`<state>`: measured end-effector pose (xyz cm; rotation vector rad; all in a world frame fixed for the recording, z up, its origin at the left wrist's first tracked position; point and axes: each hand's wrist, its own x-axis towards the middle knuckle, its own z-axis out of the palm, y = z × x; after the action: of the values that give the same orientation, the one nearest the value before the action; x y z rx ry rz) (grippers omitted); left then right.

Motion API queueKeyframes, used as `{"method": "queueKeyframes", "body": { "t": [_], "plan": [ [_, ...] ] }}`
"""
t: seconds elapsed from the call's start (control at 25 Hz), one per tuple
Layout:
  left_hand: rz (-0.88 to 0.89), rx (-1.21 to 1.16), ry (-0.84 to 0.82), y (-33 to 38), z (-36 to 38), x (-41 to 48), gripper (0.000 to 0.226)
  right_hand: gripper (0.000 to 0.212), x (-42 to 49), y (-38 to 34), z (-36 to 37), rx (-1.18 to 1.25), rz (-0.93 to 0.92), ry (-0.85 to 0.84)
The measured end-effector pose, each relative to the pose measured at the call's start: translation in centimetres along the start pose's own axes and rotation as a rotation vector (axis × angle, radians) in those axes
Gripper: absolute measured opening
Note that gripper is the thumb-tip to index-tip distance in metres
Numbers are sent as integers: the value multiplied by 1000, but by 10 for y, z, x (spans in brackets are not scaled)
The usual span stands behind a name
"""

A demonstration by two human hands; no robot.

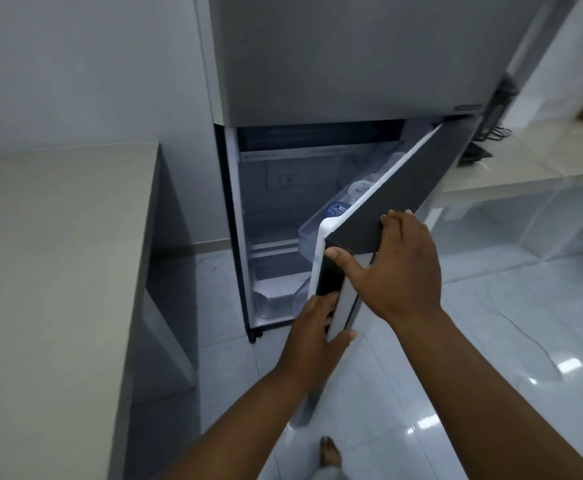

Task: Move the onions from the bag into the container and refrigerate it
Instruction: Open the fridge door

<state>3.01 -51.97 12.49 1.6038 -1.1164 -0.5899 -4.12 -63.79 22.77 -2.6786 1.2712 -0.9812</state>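
A grey two-door refrigerator (352,57) stands ahead with its lower door (401,188) partly open. My left hand (312,336) grips the door's front edge low down, fingers wrapped round it. My right hand (397,268) holds the door's top corner, thumb on the edge and fingers over the outer face. Bottles (338,207) sit in the door's shelf. A clear drawer (276,296) shows at the bottom of the dim interior. No onions, bag or container can be made out in view.
A beige counter (58,254) with open shelves below runs along the left, close to the fridge. A white low bench (525,174) stands to the right. The glossy tiled floor (491,358) lies underfoot, with my bare foot (330,452) at the bottom.
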Motion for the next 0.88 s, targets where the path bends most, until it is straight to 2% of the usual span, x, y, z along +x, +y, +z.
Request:
{"method": "queueKeyframes", "body": {
  "t": [0.12,0.24,0.32,0.48,0.68,0.88],
  "plan": [
    [127,55,-49,19,23,-18,29,97,-24,35,-35,-28,63,-29],
    [283,140,88,34,31,-8,20,92,-50,71,-61,-41,87,-56],
    [365,286,141,44,39,8,33,84,-67,92,-74,-34,93,-39],
    [340,706,-153,49,74,33,75,60,-93,132,-96,-19,105,47],
    [486,830,-255,55,131,32,85,50,-107,192,-122,-76,118,171],
    [529,892,-282,77,189,30,88,45,-109,248,-139,-24,171,248]
  ]
}}
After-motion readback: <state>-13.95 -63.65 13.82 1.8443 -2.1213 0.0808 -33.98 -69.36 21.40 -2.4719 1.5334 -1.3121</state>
